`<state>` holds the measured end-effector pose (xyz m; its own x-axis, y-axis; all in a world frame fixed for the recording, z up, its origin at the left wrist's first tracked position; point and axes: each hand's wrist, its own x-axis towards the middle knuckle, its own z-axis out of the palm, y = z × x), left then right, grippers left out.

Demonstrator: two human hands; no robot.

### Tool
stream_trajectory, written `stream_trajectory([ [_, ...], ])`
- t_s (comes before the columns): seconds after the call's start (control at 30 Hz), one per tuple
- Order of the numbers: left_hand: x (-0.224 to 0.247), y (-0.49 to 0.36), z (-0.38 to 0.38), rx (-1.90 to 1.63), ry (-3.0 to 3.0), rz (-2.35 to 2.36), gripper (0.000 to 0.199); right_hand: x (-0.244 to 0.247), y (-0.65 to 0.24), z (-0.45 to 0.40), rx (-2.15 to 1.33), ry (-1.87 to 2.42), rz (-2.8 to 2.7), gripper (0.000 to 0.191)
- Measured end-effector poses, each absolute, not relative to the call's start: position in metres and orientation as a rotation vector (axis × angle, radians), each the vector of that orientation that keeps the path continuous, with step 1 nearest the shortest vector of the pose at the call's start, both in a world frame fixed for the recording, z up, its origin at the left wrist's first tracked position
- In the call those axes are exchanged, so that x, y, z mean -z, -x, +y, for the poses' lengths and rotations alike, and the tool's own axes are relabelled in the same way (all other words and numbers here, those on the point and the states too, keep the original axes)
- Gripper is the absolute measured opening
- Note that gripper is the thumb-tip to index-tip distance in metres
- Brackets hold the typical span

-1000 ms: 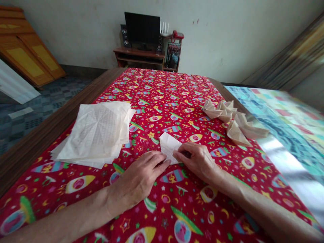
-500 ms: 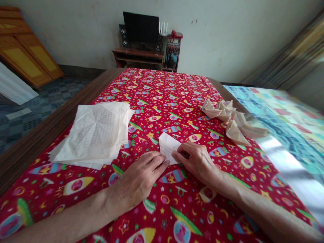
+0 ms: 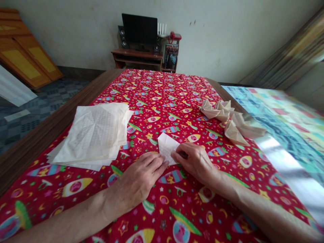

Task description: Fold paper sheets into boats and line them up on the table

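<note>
A small folded sheet of white paper (image 3: 166, 145) lies on the red patterned cloth (image 3: 152, 118), between my two hands. My left hand (image 3: 145, 173) rests at its lower left edge, fingers together and fingertips pressing on the paper. At the right edge, my right hand (image 3: 194, 160) pinches the paper between thumb and curled fingers. The fingers and the hands' grip partly cover its lower and right edges. To the left is a stack of creased, printed paper sheets (image 3: 93, 131). Several folded paper shapes (image 3: 235, 126) with pointed tips sit at the right.
The cloth covers a dark wooden table (image 3: 83, 96). On the right stands a surface with a blue patterned cover (image 3: 275, 125). Beyond the table are a desk with a monitor (image 3: 139, 33), speakers and a red telephone (image 3: 175, 35). A wooden cabinet (image 3: 25, 55) is at the far left.
The view has shifted very slightly. Both hands stay on the folded paper in nearly the same pose.
</note>
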<state>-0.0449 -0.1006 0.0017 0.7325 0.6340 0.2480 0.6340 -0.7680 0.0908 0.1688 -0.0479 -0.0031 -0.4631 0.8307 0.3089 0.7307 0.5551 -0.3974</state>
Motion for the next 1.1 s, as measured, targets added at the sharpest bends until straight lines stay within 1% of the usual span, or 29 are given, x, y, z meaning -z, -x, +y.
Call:
stream_trajectory([
  [0.23, -0.004, 0.041, -0.102, -0.228, -3.088, 1.086, 0.037, 0.005, -0.169, -0.047, -0.189, 1.275, -2.312, 0.018],
  [0.43, -0.008, 0.038, -0.101, -0.139, -3.113, 1.112, 0.036, 0.008, -0.172, -0.046, 0.083, 1.284, -2.311, 0.014],
  [0.53, -0.006, 0.038, -0.1, -0.164, -3.109, 1.108, 0.032, 0.001, -0.173, -0.057, 0.228, 1.138, -2.426, 0.019],
  [0.63, -0.006, 0.037, -0.101, -0.189, -3.094, 1.109, 0.03, -0.005, -0.172, -0.076, 0.213, 0.766, -2.624, 0.023],
  [0.7, -0.007, 0.037, -0.101, -0.215, -3.077, 1.118, 0.031, -0.006, -0.171, -0.087, 0.226, 0.672, -2.646, 0.029],
  [0.93, -0.014, 0.035, -0.101, -0.214, -3.025, 1.151, 0.032, -0.002, -0.186, -0.096, 0.134, 0.778, -2.705, 0.034],
  [1.1, -0.014, 0.036, -0.102, -0.235, -3.027, 1.134, 0.033, 0.001, -0.204, -0.096, 0.139, 0.838, -2.698, 0.036],
])
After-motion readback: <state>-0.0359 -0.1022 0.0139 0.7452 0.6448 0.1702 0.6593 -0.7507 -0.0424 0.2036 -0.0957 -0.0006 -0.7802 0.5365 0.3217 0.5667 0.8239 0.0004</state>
